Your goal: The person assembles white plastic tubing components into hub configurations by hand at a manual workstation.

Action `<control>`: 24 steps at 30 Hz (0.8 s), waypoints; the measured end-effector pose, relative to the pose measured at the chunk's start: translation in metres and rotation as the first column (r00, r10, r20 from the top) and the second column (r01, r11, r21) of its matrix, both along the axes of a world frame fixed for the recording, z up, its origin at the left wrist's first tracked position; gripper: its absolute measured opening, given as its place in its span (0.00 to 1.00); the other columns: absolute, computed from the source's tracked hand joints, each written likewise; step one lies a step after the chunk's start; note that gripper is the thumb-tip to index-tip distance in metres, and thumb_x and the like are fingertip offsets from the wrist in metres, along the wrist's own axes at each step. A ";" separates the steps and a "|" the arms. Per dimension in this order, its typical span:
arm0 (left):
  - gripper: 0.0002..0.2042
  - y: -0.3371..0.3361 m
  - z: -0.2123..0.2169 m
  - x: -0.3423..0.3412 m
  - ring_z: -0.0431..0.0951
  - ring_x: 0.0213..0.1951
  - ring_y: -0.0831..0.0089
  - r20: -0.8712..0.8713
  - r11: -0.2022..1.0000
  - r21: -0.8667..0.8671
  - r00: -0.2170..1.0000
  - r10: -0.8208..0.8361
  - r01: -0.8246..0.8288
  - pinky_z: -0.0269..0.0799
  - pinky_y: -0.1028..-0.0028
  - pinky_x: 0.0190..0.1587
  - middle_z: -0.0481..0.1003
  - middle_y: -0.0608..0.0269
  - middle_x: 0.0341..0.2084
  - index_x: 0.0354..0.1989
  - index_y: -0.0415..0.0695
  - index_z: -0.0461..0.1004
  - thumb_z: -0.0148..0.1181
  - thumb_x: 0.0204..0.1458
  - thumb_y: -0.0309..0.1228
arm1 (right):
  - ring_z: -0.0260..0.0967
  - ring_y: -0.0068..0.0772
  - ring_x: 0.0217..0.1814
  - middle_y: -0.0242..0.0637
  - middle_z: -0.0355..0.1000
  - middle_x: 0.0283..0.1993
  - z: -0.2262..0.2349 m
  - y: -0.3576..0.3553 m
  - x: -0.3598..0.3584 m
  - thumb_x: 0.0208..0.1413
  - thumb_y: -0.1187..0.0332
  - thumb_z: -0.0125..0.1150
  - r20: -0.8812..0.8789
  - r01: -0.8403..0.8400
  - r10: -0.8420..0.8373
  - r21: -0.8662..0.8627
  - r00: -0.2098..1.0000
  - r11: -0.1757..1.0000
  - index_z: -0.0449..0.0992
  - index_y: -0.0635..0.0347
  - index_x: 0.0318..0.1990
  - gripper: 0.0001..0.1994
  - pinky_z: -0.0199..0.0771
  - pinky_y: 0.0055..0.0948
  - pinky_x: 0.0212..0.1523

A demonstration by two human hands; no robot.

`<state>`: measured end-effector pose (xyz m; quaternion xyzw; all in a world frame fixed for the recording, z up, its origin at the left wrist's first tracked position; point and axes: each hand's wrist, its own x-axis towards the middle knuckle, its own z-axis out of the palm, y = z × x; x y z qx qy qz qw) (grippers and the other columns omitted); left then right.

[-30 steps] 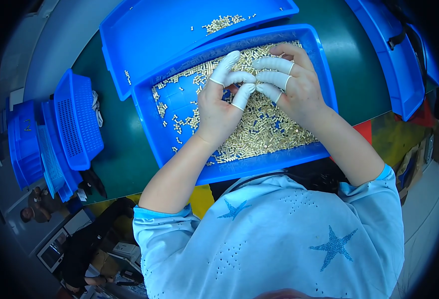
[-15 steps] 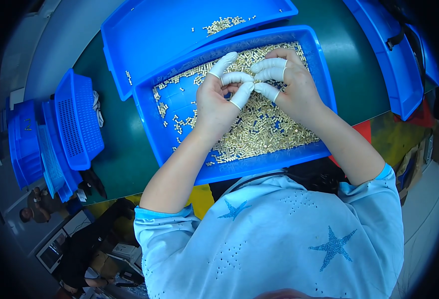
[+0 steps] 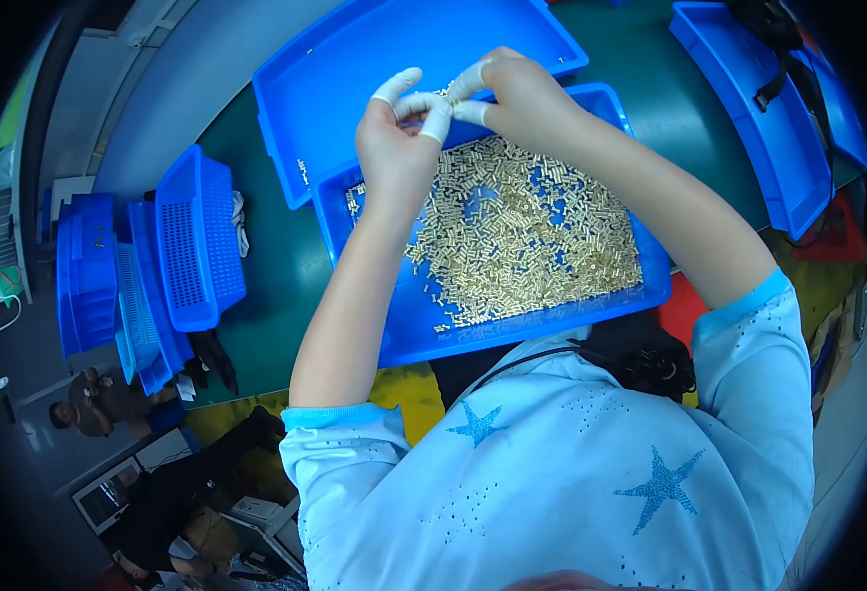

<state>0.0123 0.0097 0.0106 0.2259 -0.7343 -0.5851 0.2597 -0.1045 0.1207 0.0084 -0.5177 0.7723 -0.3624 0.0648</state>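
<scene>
The left hand (image 3: 394, 148) and the right hand (image 3: 517, 94) meet at about 12 o'clock, raised over the far rim of a blue tray (image 3: 394, 345). Most fingertips (image 3: 399, 87) wear white rubber caps. The capped tips of both hands are drawn together, touching or nearly so, in a pinch; whatever small piece sits between them is too tiny to make out. Below the hands, in the middle, the tray holds a loose heap of small brass-coloured pieces (image 3: 522, 246), thickest toward its 3 o'clock side, with bare blue floor at its 9 o'clock end. A second, nearly bare blue tray (image 3: 355, 79) lies just beyond it at 11 o'clock, its edge tucked under the first. Both rest on a dark green worktop (image 3: 266, 295). At 9 o'clock stands a stack of blue mesh baskets (image 3: 192, 236), well apart from the hands. More blue trays (image 3: 749, 118) sit at 2 o'clock.
</scene>
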 end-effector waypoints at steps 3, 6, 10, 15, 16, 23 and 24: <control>0.19 -0.026 -0.018 -0.021 0.76 0.32 0.77 0.029 0.984 -0.169 0.998 0.053 -0.048 0.72 0.78 0.35 0.77 0.61 0.32 0.48 0.35 0.67 0.61 0.46 0.23 | 0.66 0.40 0.49 0.40 0.75 0.39 0.004 -0.031 -0.008 0.46 0.63 0.64 -0.098 0.070 -0.057 0.129 0.994 0.989 0.80 0.54 0.37 0.11 0.66 0.39 0.49; 0.18 -0.028 -0.030 -0.031 0.77 0.34 0.73 0.167 0.945 -0.324 0.981 0.103 -0.044 0.72 0.75 0.36 0.77 0.59 0.33 0.47 0.37 0.70 0.62 0.45 0.25 | 0.66 0.39 0.50 0.37 0.74 0.42 -0.025 -0.038 -0.019 0.44 0.63 0.65 -0.247 0.178 -0.134 0.166 0.960 0.970 0.79 0.54 0.40 0.14 0.66 0.39 0.50; 0.19 -0.023 -0.027 -0.007 0.76 0.37 0.62 0.143 0.809 -0.587 0.986 0.082 0.018 0.71 0.67 0.40 0.77 0.55 0.35 0.45 0.39 0.72 0.64 0.43 0.28 | 0.65 0.44 0.51 0.38 0.73 0.43 -0.017 -0.007 -0.006 0.40 0.67 0.68 -0.366 0.105 -0.123 -0.068 0.923 0.992 0.76 0.59 0.43 0.19 0.67 0.39 0.50; 0.23 0.028 -0.007 0.043 0.73 0.42 0.56 0.520 0.829 -0.358 0.829 -0.204 0.429 0.68 0.64 0.45 0.74 0.48 0.38 0.45 0.36 0.72 0.67 0.39 0.31 | 0.65 0.48 0.51 0.45 0.69 0.47 -0.007 0.065 0.035 0.37 0.65 0.70 -0.025 -0.041 0.051 0.310 0.998 0.950 0.71 0.59 0.50 0.27 0.66 0.40 0.51; 0.27 0.034 -0.015 0.047 0.73 0.42 0.57 0.567 0.769 -0.411 0.798 -0.206 0.490 0.68 0.65 0.45 0.73 0.49 0.39 0.48 0.37 0.70 0.69 0.38 0.33 | 0.65 0.48 0.51 0.45 0.69 0.47 -0.010 0.072 0.042 0.37 0.65 0.70 -0.026 -0.036 0.046 0.312 0.999 0.949 0.71 0.59 0.50 0.27 0.66 0.40 0.51; 0.24 0.052 -0.035 0.044 0.73 0.38 0.56 0.632 0.721 -0.432 0.752 -0.186 0.542 0.69 0.63 0.39 0.72 0.49 0.35 0.46 0.37 0.71 0.70 0.36 0.28 | 0.66 0.49 0.47 0.48 0.68 0.43 -0.041 0.074 0.058 0.38 0.64 0.70 0.005 -0.031 0.032 0.474 0.999 0.880 0.71 0.59 0.49 0.26 0.68 0.41 0.46; 0.21 0.052 -0.041 0.044 0.74 0.35 0.58 0.630 0.723 -0.439 0.757 -0.174 0.533 0.69 0.64 0.37 0.73 0.50 0.32 0.43 0.38 0.73 0.69 0.37 0.27 | 0.68 0.49 0.44 0.47 0.68 0.39 -0.043 0.076 0.060 0.39 0.68 0.68 0.020 -0.006 -0.003 0.424 1.000 0.905 0.73 0.60 0.44 0.21 0.69 0.42 0.43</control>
